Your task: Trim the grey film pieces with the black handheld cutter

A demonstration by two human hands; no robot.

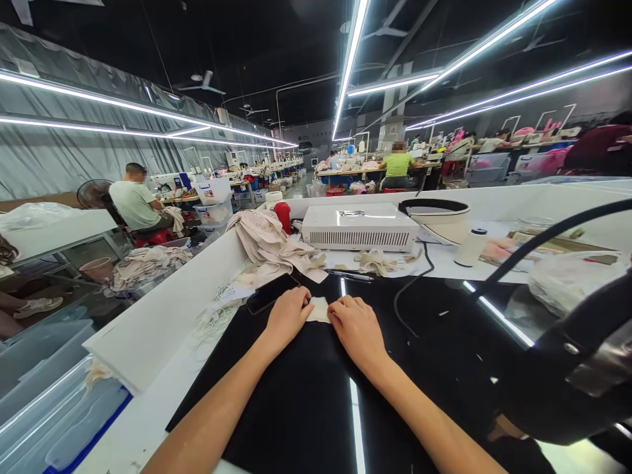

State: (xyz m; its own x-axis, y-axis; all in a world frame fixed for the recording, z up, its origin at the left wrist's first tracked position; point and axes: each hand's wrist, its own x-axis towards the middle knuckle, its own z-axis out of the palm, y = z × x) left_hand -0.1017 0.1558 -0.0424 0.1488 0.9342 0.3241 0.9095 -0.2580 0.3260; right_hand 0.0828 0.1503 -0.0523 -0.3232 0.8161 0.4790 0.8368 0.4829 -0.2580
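Between my two hands lies a small cream piece of fabric [318,309] on the glossy black tabletop [306,401]. My left hand [290,309] pinches its left edge with curled fingers. On its right edge, my right hand [356,322] has its fingers bent and pressed together. A dark flat phone-like object [266,299] rests just left of my left hand. Beyond the fabric, a pen [351,274] lies near the back of the black surface.
Behind stand a white vented box [360,227], a heap of cream cloth [276,243] and a white-and-black round container [437,217]. A white bottle [471,247] and plastic bag [567,283] are at right. A black machine [567,355] looms close on the right; a low white wall [168,316] borders the left.
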